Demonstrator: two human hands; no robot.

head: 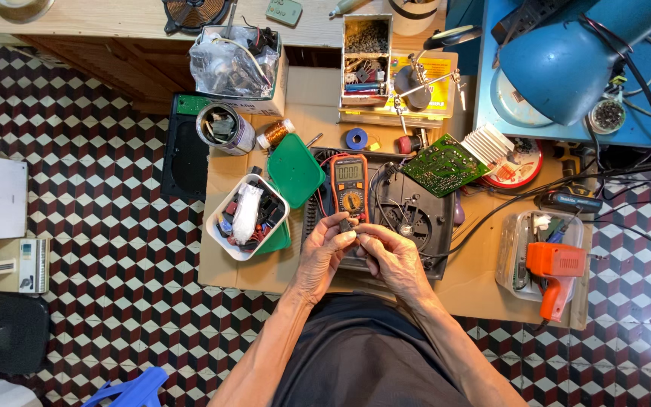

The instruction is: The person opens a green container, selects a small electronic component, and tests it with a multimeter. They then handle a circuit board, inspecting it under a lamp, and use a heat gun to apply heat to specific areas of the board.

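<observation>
Plastic, cardboard, metal and tile around a repair spot on the floor

The multimeter [349,188] has a matt orange plastic shell with a dull grey screen; the open appliance base [408,215] under it is black moulded plastic with a slight sheen. The circuit board [443,164] looks glossy green, its heat sink [489,143] pale ribbed metal. Brown cardboard [484,283] lies flat and matt. The parts tub [246,218] is smooth white plastic, its lid [294,170] satin green. The lamp shade [566,64] is painted blue metal, lightly glossy. The floor [114,226] is smooth patterned tile; the table [107,19] is pale wood.
</observation>
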